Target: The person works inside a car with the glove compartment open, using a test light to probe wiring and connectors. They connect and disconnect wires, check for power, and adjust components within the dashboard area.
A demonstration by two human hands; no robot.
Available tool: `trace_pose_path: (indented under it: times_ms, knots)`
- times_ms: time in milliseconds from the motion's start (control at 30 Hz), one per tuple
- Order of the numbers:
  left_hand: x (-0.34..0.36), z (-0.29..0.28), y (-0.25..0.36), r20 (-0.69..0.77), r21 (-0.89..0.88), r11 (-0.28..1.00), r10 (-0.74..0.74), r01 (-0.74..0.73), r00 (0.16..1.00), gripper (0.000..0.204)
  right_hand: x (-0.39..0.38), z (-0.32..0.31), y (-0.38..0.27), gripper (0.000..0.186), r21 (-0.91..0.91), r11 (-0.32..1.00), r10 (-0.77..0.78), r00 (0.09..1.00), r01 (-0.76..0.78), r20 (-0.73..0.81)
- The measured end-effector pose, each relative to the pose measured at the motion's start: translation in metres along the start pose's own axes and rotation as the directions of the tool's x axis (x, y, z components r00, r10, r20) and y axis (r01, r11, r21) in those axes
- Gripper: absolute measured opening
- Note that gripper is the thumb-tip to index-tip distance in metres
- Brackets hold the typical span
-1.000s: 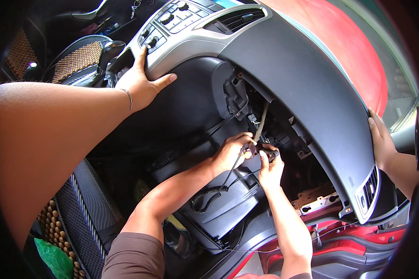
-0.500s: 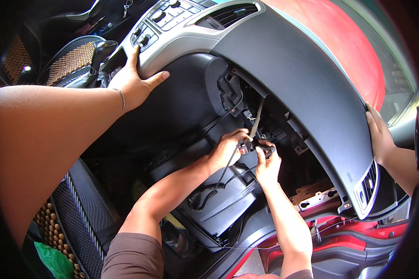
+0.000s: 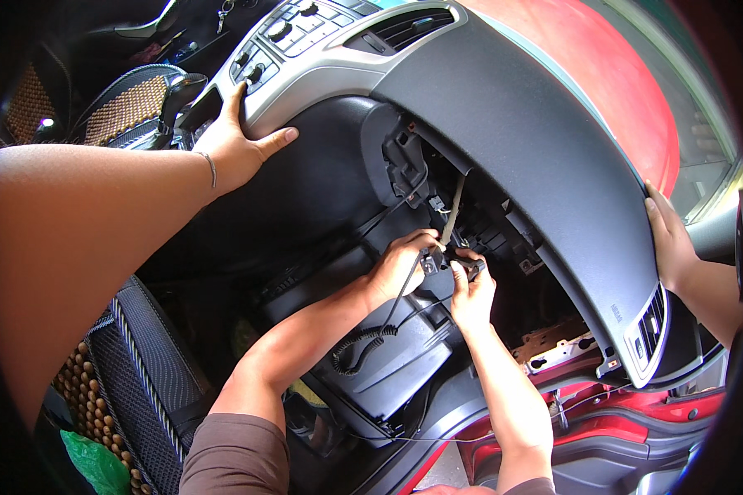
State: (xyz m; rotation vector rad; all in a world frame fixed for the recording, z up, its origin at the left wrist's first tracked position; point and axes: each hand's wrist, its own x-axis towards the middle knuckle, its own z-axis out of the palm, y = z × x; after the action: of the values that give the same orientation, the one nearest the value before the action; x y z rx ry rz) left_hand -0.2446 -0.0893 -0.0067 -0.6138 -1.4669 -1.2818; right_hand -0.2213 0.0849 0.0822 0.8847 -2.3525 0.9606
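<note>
**Two-handed hold, strain and pinch risks**

Small black boxy part [image 3: 430, 263] is in front of the opening under the dashboard [image 3: 504, 124], gripped by the left hand [image 3: 398, 268]. Right hand [image 3: 472, 301] is closed on a black plug-like piece [image 3: 476, 269] just beside it; I can't tell if the two touch. Beige-wrapped harness [image 3: 453, 213] drops to the fingers, white connector [image 3: 437, 204] near it. Coiled black cord [image 3: 380, 331] lies over the black plastic panel [image 3: 404, 375], its lead running up to the left hand.

Further out: a co-worker's hand [image 3: 238, 153] on the silver console trim [image 3: 305, 91], another helper's hand [image 3: 674, 247] on the dashboard edge.

My worries: harness looks nearly straight, so a hard tug could strain it. Cord could snag on the panel. Dashboard shifting could pinch fingers.
</note>
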Motion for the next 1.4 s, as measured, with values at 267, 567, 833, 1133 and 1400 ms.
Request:
trace_pose_path:
  times_ms: [267,567,833,1133,1400]
  knots:
    - [0.001,0.002,0.005,-0.009,-0.013,0.998,-0.062,0.062,0.998,0.021,0.001,0.002,0.003,0.02,-0.002,1.0,-0.027,0.999,0.027,-0.028]
    - [0.001,0.0,0.009,0.012,-0.017,0.995,-0.101,0.101,0.995,0.021,0.001,0.004,0.008,0.021,-0.013,0.996,-0.088,0.995,0.088,-0.054]
    - [0.0,0.002,0.001,0.01,0.014,0.998,-0.054,0.053,0.999,0.019,0.0,0.002,0.005,0.02,-0.019,1.0,0.023,1.0,-0.023,-0.005]
    - [-0.001,0.0,0.0,0.025,0.058,0.998,-0.024,0.022,0.999,0.023,0.0,0.003,0.004,0.02,0.008,1.0,-0.013,1.0,0.013,-0.016]
    - [0.001,-0.001,0.005,0.028,0.024,0.998,-0.063,0.062,0.998,0.021,0.0,0.002,0.001,0.02,0.003,1.0,0.002,1.0,-0.002,-0.013]
